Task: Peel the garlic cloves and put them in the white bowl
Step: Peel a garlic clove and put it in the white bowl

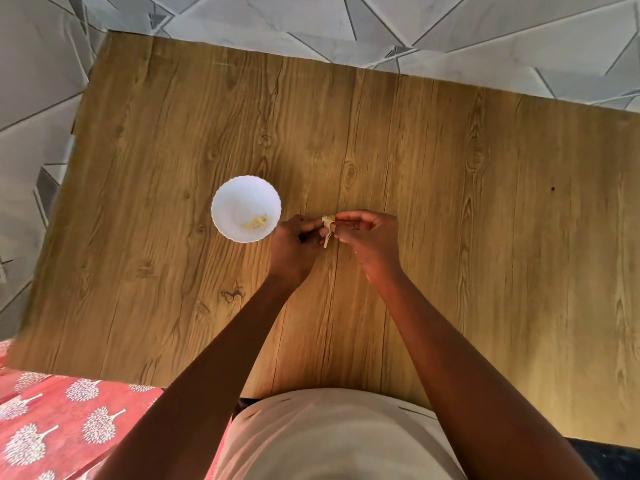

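Observation:
A small garlic clove [328,221] with papery skin is held between both hands above the middle of the wooden table [450,202]. My left hand [296,247] pinches it from the left and my right hand [369,237] pinches it from the right. A loose strip of skin hangs down from the clove between the fingers. The white scalloped bowl [228,202] stands just left of my left hand and holds a few pale peeled garlic pieces [256,222] at its bottom.
Grey tiled floor shows beyond the table's far and left edges. A red cloth with a white tree print [62,420] lies at the lower left, below the table's near edge. My light-coloured top fills the bottom centre.

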Tool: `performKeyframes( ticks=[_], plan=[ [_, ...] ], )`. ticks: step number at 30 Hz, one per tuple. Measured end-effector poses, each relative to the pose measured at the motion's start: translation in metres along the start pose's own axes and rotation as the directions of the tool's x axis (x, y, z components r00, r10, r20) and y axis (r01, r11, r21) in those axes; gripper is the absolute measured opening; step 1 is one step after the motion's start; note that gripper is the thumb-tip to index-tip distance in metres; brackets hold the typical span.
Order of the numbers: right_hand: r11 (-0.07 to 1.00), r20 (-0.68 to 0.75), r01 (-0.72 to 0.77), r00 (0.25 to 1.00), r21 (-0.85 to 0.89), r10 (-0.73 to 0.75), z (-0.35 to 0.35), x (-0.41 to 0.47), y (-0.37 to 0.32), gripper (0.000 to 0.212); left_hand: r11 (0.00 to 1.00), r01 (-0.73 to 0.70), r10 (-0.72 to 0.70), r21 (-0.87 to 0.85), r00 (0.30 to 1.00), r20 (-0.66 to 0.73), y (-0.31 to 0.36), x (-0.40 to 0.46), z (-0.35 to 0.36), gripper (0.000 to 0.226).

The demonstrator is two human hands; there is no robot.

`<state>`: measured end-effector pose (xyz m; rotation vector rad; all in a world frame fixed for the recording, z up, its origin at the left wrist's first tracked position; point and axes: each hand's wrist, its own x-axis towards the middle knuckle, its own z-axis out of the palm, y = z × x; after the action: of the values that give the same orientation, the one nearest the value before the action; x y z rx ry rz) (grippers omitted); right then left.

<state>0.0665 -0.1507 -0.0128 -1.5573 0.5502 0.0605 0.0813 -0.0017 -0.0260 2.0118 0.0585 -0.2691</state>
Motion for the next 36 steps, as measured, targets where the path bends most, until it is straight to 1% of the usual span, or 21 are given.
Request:
performKeyframes(
  ticks=[3, 6, 8, 11, 14, 17, 20, 23, 26, 28, 31, 33, 36],
  plan=[
    [0.998, 0.009, 0.010, 1.000, -0.059, -0.010, 0.000, 0.000, -0.002, 0.032, 0.999, -0.008, 0.007, 0.047, 1.000, 0.017, 0.000, 0.001, -0.001, 0.019],
    [0.997, -0.014, 0.027, 1.000, -0.077, -0.028, 0.002, -0.002, -0.003, 0.027, 0.994, -0.025, 0.025, 0.105, 1.000, 0.001, 0.000, 0.002, 0.000, 0.020],
    [0.995, -0.032, 0.037, 0.999, -0.094, -0.040, 0.004, -0.003, -0.003, 0.025, 0.989, -0.056, 0.060, 0.140, 0.998, -0.026, -0.001, 0.000, 0.002, 0.020],
    [0.988, -0.061, 0.043, 0.997, -0.148, -0.052, 0.006, -0.003, -0.004, 0.022, 0.979, -0.138, 0.145, 0.151, 0.989, -0.032, -0.002, -0.007, 0.004, 0.021],
    [0.975, -0.056, 0.060, 0.996, -0.215, -0.073, 0.007, -0.003, -0.004, 0.021, 0.960, -0.211, 0.221, 0.185, 0.974, -0.038, -0.002, -0.011, 0.005, 0.018],
    [0.959, -0.074, 0.086, 0.991, -0.270, -0.110, 0.008, -0.004, -0.004, 0.023, 0.966, -0.197, 0.212, 0.165, 0.974, -0.076, -0.003, -0.012, 0.006, 0.017],
    [0.960, -0.095, 0.115, 0.985, -0.256, -0.143, 0.004, -0.004, -0.001, 0.022, 0.980, -0.167, 0.178, 0.112, 0.979, -0.099, -0.004, -0.013, 0.006, 0.018],
    [0.971, -0.042, 0.132, 0.989, -0.201, -0.144, -0.004, -0.007, 0.004, 0.016, 0.971, -0.185, 0.206, 0.153, 0.970, -0.131, -0.002, -0.017, 0.006, 0.016],
    [0.980, 0.009, 0.129, 0.992, -0.154, -0.130, -0.009, -0.011, 0.006, 0.015, 0.963, -0.182, 0.215, 0.201, 0.964, -0.155, 0.000, -0.018, 0.009, 0.017],
    [0.988, 0.021, 0.107, 0.994, -0.107, -0.106, -0.011, -0.013, 0.006, 0.015, 0.960, -0.177, 0.214, 0.216, 0.963, -0.161, 0.000, -0.020, 0.011, 0.017],
    [0.999, 0.004, 0.037, 0.999, -0.008, -0.037, -0.014, -0.015, 0.006, 0.016, 0.963, -0.163, 0.204, 0.213, 0.961, -0.187, 0.001, -0.025, 0.013, 0.019],
    [0.999, -0.004, 0.004, 1.000, 0.039, -0.004, -0.016, -0.016, 0.005, 0.016, 0.959, -0.193, 0.234, 0.209, 0.953, -0.191, 0.002, -0.031, 0.013, 0.024],
    [0.997, 0.012, -0.010, 1.000, 0.074, 0.010, -0.017, -0.017, 0.005, 0.016, 0.938, -0.286, 0.314, 0.195, 0.940, -0.134, 0.004, -0.040, 0.014, 0.034]
  ],
)
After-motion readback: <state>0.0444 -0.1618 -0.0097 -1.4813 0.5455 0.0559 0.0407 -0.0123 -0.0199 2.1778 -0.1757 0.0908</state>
